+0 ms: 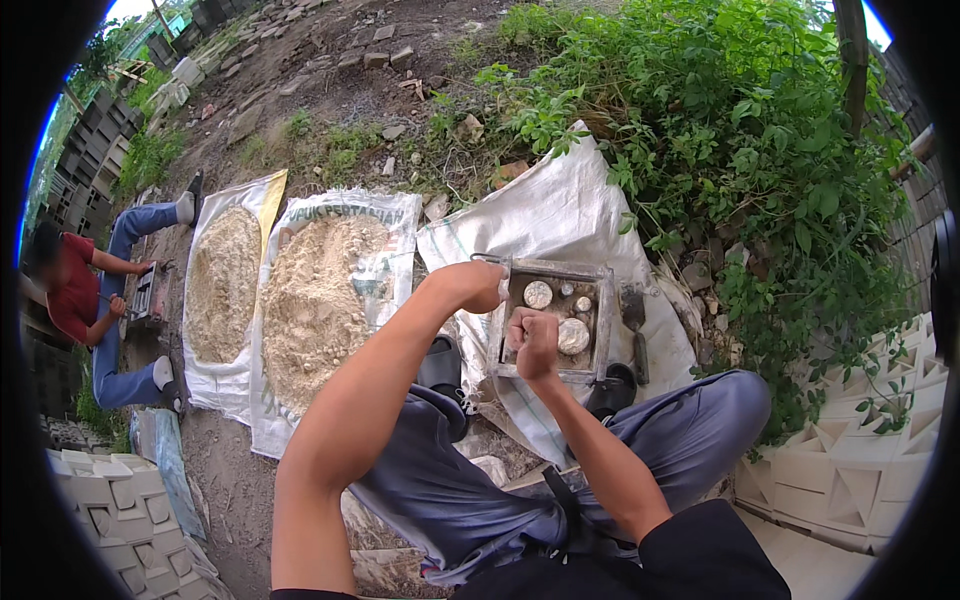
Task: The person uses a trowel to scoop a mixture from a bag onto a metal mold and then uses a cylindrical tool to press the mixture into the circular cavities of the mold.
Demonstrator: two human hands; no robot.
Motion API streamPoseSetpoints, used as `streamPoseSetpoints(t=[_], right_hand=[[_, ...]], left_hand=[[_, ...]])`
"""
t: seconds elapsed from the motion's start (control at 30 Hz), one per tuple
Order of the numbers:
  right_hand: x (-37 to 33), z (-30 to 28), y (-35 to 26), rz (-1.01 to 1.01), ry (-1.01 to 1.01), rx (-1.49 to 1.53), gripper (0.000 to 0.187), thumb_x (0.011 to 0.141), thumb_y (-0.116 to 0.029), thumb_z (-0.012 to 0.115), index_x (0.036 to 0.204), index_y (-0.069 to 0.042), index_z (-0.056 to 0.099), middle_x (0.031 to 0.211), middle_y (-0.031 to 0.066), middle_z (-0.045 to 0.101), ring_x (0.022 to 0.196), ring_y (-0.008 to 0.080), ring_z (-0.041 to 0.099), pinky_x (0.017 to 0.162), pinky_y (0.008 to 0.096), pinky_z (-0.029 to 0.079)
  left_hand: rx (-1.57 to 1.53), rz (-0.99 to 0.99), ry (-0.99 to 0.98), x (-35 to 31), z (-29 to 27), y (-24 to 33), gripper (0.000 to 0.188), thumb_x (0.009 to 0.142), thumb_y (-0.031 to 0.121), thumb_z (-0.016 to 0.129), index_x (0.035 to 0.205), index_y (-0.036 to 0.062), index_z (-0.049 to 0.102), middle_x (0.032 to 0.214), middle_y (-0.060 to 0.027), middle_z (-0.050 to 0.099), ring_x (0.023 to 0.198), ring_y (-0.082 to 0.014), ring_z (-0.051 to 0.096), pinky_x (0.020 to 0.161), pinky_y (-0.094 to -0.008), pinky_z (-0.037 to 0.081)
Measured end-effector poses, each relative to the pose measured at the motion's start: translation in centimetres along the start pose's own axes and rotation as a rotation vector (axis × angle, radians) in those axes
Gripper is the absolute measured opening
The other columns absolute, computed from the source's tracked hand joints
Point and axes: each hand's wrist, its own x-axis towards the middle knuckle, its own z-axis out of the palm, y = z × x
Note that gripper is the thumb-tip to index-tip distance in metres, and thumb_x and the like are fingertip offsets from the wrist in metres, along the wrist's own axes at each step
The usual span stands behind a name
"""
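A wooden frame box (607,325) with a dusty floor lies on a white woven sack in front of me. Inside it sit round pale pieces: a larger disc (573,336), another disc (538,294) and two small ones. My left hand (478,287) is closed around the frame's upper left corner; part of its fingers is hidden, and a whitish patch shows at the fingertips. Over the box's left side my right hand (535,342) is curled into a fist beside the larger disc. Whatever it may hold is hidden by the fingers.
A trowel (635,325) lies just right of the box. Two sacks with heaps of pale sandy powder (318,285) spread to the left. Further left a person in a red shirt (75,290) works at a similar frame. Patterned blocks (850,470) stand at right, below green bushes (720,130).
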Motion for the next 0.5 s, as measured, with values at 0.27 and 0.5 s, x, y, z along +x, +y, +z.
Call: streamPoseSetpoints(t=[0.27, 0.5], right_hand=[[0.7, 1.0, -0.4, -0.012, 0.026, 0.092, 0.039, 0.081, -0.020, 0.036, 0.047, -0.002, 0.037, 0.045, 0.0026, 0.036, 0.041, 0.0101, 0.029, 0.040, 0.0285, 0.021], [1.6, 1.7, -0.4, -0.059, 0.018, 0.080, 0.036, 0.081, -0.018, 0.036, 0.048, -0.004, 0.037, 0.046, -0.0006, 0.034, 0.041, 0.0080, 0.029, 0.040, 0.0263, 0.021]], left_hand=[[-0.013, -0.028, 0.009, 0.1, 0.8, -1.7, 0.048, 0.089, 0.028, 0.049, 0.131, 0.0045, 0.044, 0.123, -0.0207, 0.054, 0.114, -0.0345, 0.051, 0.097, -0.0408, 0.040], [-0.008, -0.049, 0.025, -0.8, 0.6, -1.6, 0.047, 0.089, 0.027, 0.050, 0.131, 0.0049, 0.045, 0.121, -0.0209, 0.055, 0.113, -0.0343, 0.052, 0.095, -0.0410, 0.041]])
